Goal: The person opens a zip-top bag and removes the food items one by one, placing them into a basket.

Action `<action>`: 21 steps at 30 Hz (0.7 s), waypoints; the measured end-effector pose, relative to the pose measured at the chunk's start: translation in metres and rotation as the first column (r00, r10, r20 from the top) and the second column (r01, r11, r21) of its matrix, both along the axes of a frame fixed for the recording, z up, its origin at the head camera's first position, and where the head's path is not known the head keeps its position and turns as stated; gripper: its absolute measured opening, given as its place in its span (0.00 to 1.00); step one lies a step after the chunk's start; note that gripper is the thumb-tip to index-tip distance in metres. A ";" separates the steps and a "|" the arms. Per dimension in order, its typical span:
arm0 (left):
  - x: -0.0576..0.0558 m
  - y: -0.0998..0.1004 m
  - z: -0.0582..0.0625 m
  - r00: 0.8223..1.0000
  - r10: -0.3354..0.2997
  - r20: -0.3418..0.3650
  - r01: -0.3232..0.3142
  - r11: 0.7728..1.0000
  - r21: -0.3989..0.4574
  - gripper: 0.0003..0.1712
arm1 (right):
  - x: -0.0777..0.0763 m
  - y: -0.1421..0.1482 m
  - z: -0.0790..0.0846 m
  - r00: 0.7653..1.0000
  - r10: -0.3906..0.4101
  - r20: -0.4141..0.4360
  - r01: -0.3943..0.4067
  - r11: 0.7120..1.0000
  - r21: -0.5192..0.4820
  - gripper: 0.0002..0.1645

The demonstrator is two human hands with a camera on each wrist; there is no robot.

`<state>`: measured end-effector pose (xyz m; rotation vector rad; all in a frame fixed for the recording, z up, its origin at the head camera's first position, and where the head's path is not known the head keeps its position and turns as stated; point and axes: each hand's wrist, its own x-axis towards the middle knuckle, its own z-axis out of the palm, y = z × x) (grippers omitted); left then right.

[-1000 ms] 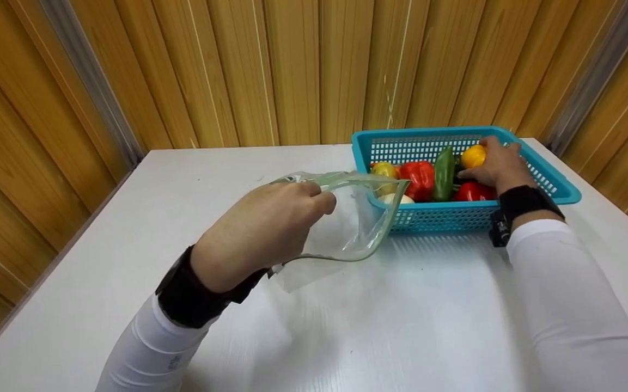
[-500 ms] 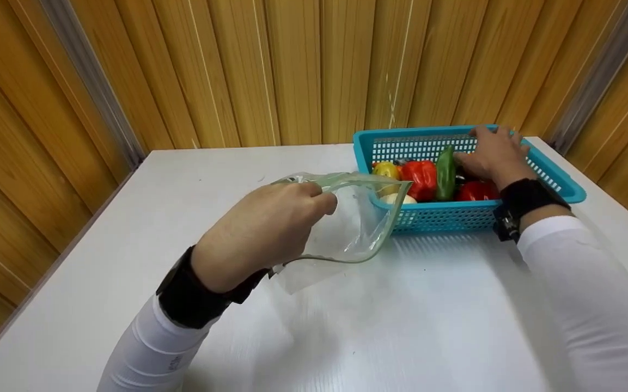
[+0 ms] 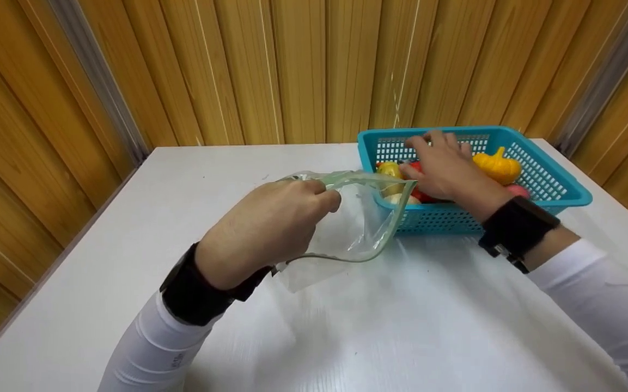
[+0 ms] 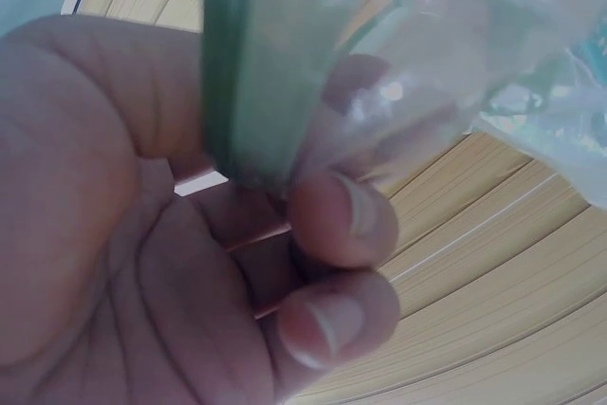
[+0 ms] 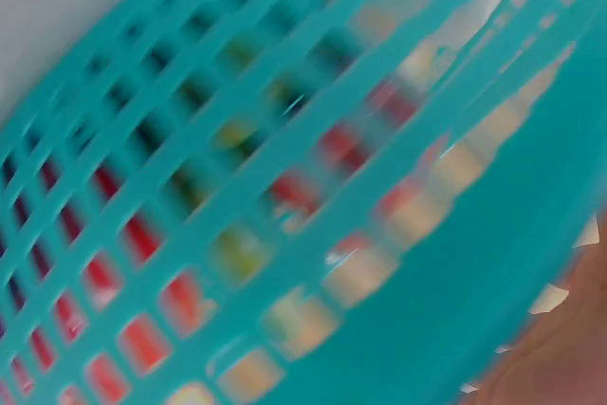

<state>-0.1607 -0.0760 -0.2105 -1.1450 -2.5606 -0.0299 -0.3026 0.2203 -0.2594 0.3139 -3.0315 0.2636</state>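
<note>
My left hand pinches the rim of a clear zip bag with a pale green edge. The bag's mouth gapes toward the basket. Close up in the left wrist view, thumb and fingers of the left hand grip the green strip. Over the teal basket hovers my right hand, fingers spread and bent downward. Beneath it a red bell pepper is mostly covered. The right wrist view is blurred, showing the basket's mesh wall with red and green produce behind.
Inside the basket, a small yellow pumpkin and a pink round item lie at the right. A yellow-green fruit and a pale item sit at its left end. Wood-patterned panels rise behind the white table.
My right hand has swung left across the basket, from beside the yellow pumpkin to over the red bell pepper. The pumpkin now shows uncovered. My left hand keeps hold of the bag in place.
</note>
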 end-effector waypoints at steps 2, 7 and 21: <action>0.000 0.001 0.000 1.000 0.002 -0.003 -0.002 1.000 0.005 0.17 | 0.013 -0.007 0.000 0.999 0.045 -0.022 -0.044 0.999 0.017 0.35; -0.001 0.003 0.000 1.000 0.000 0.007 0.000 1.000 0.016 0.17 | 0.048 -0.014 0.007 0.980 0.151 -0.133 -0.155 0.988 -0.024 0.32; -0.004 0.005 -0.003 0.998 -0.036 -0.044 0.037 0.999 0.009 0.10 | 0.134 -0.045 0.023 0.456 0.619 -0.640 -0.689 0.701 0.188 0.06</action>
